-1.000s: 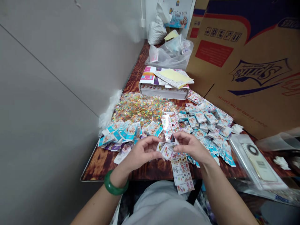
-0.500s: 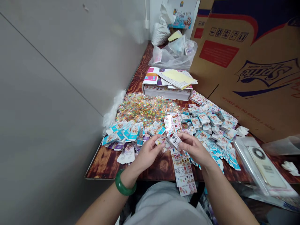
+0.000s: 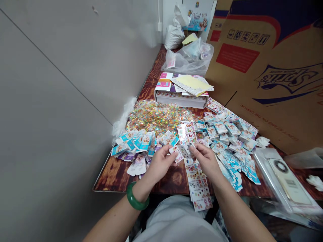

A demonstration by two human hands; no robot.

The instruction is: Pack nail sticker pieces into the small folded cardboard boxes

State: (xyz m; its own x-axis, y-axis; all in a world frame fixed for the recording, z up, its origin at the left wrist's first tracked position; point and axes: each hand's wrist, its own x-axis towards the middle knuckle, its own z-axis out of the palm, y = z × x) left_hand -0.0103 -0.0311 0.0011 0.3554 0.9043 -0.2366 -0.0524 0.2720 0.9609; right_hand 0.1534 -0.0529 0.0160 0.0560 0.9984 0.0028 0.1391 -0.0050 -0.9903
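Between my two hands is a small nail sticker sheet (image 3: 185, 152) with fold lines across it. My left hand (image 3: 160, 164) pinches its left end between thumb and fingers. The right end is gripped by my right hand (image 3: 205, 161), its thumb lying over the checkered print. Just beyond my hands lies a glossy sticker sheet (image 3: 186, 132). Below them, a long sticker strip (image 3: 198, 183) hangs over the table's front edge. Small blue-and-white boxes (image 3: 145, 141) are heaped to the left, and a larger pile of similar boxes (image 3: 228, 131) lies to the right.
Colourful small clear packets (image 3: 158, 116) cover the table's middle. Behind them stands a white box (image 3: 181, 101) topped with papers. A large carton (image 3: 272, 74) borders the right side and a grey wall (image 3: 63, 101) the left. A phone (image 3: 290, 181) rests on clear plastic at right.
The sheet's right-hand panel, raised at an angle before, now lies flatter under my right thumb. My right hand has shifted slightly inward. My left hand still grips its end.
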